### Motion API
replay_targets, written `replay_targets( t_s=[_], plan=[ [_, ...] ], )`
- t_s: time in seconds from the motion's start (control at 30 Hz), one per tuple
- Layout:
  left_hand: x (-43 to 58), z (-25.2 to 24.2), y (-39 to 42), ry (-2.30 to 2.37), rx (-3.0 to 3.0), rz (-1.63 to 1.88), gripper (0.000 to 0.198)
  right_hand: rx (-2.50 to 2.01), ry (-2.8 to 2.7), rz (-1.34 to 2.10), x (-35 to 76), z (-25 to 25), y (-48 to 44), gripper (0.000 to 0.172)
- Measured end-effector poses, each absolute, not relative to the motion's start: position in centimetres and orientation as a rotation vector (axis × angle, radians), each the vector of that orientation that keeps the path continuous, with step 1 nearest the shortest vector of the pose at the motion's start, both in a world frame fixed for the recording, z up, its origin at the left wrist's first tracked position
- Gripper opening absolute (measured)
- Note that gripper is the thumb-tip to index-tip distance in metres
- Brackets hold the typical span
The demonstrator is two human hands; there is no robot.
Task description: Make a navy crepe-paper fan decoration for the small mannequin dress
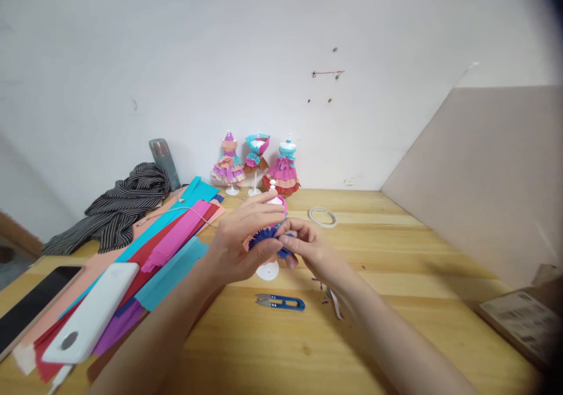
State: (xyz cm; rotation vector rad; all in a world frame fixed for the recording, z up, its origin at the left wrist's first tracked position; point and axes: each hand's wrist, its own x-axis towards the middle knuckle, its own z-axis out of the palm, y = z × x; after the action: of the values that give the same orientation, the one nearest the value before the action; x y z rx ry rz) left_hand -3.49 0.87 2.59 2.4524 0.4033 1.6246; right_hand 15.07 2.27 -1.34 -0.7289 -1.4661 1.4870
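Note:
A small white dress form (267, 271) on a round base stands upright on the table, its upper part partly hidden by my fingers. Dark blue pleated crepe paper (259, 238) fans out around its lower body, with a bit of pink above. My left hand (237, 237) curves around the form from the left, thumb pressed on the blue pleats. From the right, my right hand (310, 247) pinches the blue paper's edge between thumb and fingers. Blue thread snips (281, 302) lie in front of the base. Paper scraps and a white strip (336, 305) are beside my right wrist.
Three dressed miniature forms (282, 175) stand against the wall. A tape roll (322, 217) lies at right. On the left are coloured crepe sheets (171, 272), a white power bank (92, 313), a phone (35, 301), striped cloth (127, 207) and a flask (165, 163). A cardboard box (523, 324) sits far right.

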Motion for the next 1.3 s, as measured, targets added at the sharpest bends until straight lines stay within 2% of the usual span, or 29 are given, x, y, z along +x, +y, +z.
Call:
replay_targets(
  t_s=[0.2,0.4,0.63,0.73,0.87,1.03,1.17,1.23,1.3],
  plan=[
    [-3.4,1.9,1.6,0.215,2.282,1.602,0.038,-0.718,-1.448,1.512,15.4,-1.9,2.9,0.042],
    [-3.6,3.2,-0.1,0.407,2.221,1.802,0.02,-0.733,-1.401,1.572,15.6,-0.3,1.7,0.041],
    [-2.7,4.8,-3.2,0.453,2.559,1.528,0.017,-0.746,-1.488,1.548,16.3,1.6,-1.1,0.041],
    [-2.6,4.7,-3.8,0.674,2.319,1.492,0.011,-0.767,-1.514,1.539,16.6,2.3,-2.0,0.042],
    [-2.7,4.6,-4.0,0.874,1.97,1.229,0.013,-0.801,-1.565,1.441,16.7,3.2,-3.0,0.041],
    [-1.9,4.4,-3.8,0.758,1.5,1.003,0.023,-0.822,-1.54,1.401,16.6,3.3,-3.4,0.04],
    [-1.4,4.0,-3.4,0.694,1.334,1.005,0.028,-0.765,-1.55,1.417,17.1,2.9,-2.9,0.039],
    [-1.3,3.8,-3.1,0.69,1.26,1.033,0.032,-0.7,-1.633,1.386,17.6,2.8,-2.6,0.045],
    [-1.3,3.6,-2.8,0.694,1.199,1.048,0.035,-0.66,-1.769,1.199,18.3,3.0,-2.4,0.054]
  ],
)
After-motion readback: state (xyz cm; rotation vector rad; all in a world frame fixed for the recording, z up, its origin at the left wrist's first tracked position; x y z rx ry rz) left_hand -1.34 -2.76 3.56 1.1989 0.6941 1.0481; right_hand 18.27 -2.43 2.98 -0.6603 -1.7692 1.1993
